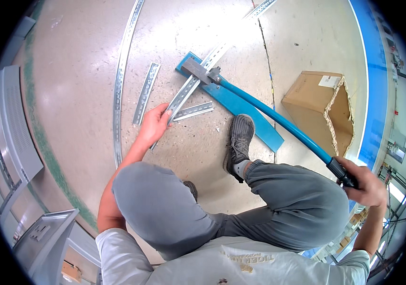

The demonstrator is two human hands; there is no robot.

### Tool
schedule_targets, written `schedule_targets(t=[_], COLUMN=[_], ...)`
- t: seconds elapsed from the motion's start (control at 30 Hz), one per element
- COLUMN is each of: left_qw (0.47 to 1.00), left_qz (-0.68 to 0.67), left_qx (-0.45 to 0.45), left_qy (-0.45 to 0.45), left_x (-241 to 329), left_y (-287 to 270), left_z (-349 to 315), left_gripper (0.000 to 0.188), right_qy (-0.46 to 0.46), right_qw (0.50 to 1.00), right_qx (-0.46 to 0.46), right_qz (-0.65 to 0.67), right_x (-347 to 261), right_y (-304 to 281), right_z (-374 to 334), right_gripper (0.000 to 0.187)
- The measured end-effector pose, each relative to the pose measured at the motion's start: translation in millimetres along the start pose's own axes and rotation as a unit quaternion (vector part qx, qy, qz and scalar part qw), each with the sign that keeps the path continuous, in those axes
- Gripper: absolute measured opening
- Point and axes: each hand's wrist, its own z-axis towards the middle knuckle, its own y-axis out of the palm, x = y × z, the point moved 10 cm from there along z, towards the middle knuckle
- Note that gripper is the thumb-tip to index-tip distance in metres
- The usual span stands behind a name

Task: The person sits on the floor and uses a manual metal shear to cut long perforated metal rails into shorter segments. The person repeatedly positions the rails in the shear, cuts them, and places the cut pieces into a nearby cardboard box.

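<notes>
My left hand (156, 124) is closed around the near end of a slotted metal rail (182, 99). That rail runs up through the grey head of a blue lever cutter (196, 71), which rests on the floor on its flat blue base (245, 114). My right hand (365, 182) is wrapped round the black grip at the end of the cutter's long blue handle (283, 121), out to the right. Two short cut rail pieces lie near my left hand: one piece (146, 94) to its left, another piece (193, 111) to its right. My shoe (239, 142) is beside the base.
A long metal rail (118, 95) lies along the floor to the left. Another rail end (261, 8) shows at the top. An open cardboard box (310, 102) stands on the right, by a blue floor strip (375, 95). Grey metal cabinets (22, 123) line the left side.
</notes>
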Motion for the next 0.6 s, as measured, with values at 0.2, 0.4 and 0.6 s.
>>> schedule_targets(t=[0.2, 0.4, 0.6], left_qw=[1.000, 1.000, 1.000], left_qz=[-0.021, -0.002, -0.005], left_qx=[0.005, 0.013, -0.018], left_qy=[-0.005, 0.012, -0.011], left_x=[-1, -2, 1], left_y=[2, -2, 3], left_z=[0, -1, 2], left_gripper=[0.033, 0.031, 0.028], right_qy=[0.093, 0.079, 0.077], right_qw=[0.988, 0.990, 0.980], right_qx=[0.119, 0.113, 0.185], right_qz=[-0.026, -0.027, 0.001], right_x=[36, 31, 72], right_y=[34, 32, 52], right_z=[25, 26, 39], right_gripper=[0.057, 0.058, 0.045])
